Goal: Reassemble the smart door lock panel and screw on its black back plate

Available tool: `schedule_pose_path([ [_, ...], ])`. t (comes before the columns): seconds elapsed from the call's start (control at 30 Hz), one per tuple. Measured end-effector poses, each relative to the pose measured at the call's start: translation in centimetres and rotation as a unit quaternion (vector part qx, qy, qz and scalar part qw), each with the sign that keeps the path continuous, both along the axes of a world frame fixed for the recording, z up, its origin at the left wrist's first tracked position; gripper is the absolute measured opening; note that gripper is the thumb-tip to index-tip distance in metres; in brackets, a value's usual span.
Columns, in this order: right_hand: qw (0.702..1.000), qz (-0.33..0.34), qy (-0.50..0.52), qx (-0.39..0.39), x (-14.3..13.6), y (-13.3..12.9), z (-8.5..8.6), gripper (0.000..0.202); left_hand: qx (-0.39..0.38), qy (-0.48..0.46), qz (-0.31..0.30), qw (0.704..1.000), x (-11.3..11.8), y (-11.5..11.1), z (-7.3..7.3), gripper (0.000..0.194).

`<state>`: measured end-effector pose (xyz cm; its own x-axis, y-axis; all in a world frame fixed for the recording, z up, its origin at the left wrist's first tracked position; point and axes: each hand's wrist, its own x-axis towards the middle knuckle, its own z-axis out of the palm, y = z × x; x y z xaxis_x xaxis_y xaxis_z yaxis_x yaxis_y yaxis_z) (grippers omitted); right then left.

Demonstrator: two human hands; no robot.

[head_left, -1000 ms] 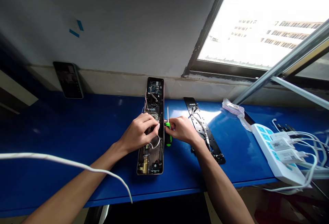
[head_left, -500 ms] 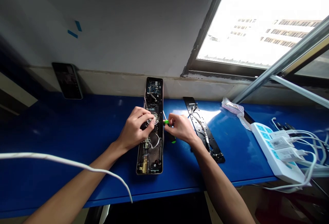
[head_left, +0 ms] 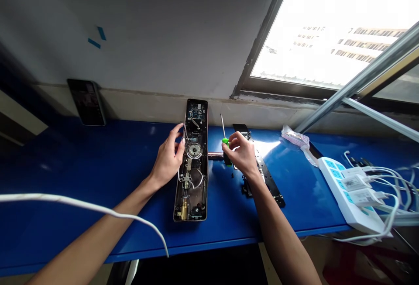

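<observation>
A long dark housing (head_left: 202, 193) lies open on the blue table, showing circuit boards, a round metal part (head_left: 194, 150), thin wires and a brass cylinder (head_left: 183, 211). At its left edge, my left hand (head_left: 169, 156) has thumb and fingertips near a thin white wire; whether it pinches the wire is hard to tell. To the right of the housing, my right hand (head_left: 240, 152) grips a green and black screwdriver (head_left: 225, 141), its metal shaft pointing up and away. Partly behind that hand lies a black perforated plate (head_left: 273, 189) with cables.
A phone (head_left: 86, 102) leans against the wall at the left. On the right are a plastic bag (head_left: 296, 139) and a white power strip (head_left: 355, 206) with chargers. A white cable (head_left: 98, 207) crosses the lower left foreground.
My left hand has moved from the round part to the housing's left edge. My right hand has moved right and up, and the screwdriver's shaft now points up.
</observation>
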<state>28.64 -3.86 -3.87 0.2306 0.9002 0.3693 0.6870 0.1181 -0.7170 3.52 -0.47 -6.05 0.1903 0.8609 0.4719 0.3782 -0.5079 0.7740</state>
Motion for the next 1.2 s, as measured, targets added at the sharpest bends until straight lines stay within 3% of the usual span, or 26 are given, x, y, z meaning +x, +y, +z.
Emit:
schedule_pose_path([
  [0.17, 1.000, 0.013, 0.004, 0.001, 0.1, 0.1, -0.2, 0.018, 0.035, 0.040, -0.001, 0.999, -0.2, -0.2, 0.8, 0.050],
  [0.53, 0.999, 0.035, 0.006, 0.003, 0.9, 0.0, 0.1, 0.021, 0.033, 0.083, 0.002, 0.996, -0.7, -1.2, 2.3, 0.050],
  [0.9, 0.997, 0.069, -0.008, 0.026, 0.9, 0.1, -0.1, 0.022, -0.002, 0.057, 0.004, 0.998, -1.5, -0.8, 2.7, 0.044],
  [1.2, 0.996, 0.076, -0.023, 0.032, 0.9, 0.3, -0.5, 0.021, 0.023, 0.075, -0.003, 0.997, -0.7, -1.8, 2.6, 0.040],
])
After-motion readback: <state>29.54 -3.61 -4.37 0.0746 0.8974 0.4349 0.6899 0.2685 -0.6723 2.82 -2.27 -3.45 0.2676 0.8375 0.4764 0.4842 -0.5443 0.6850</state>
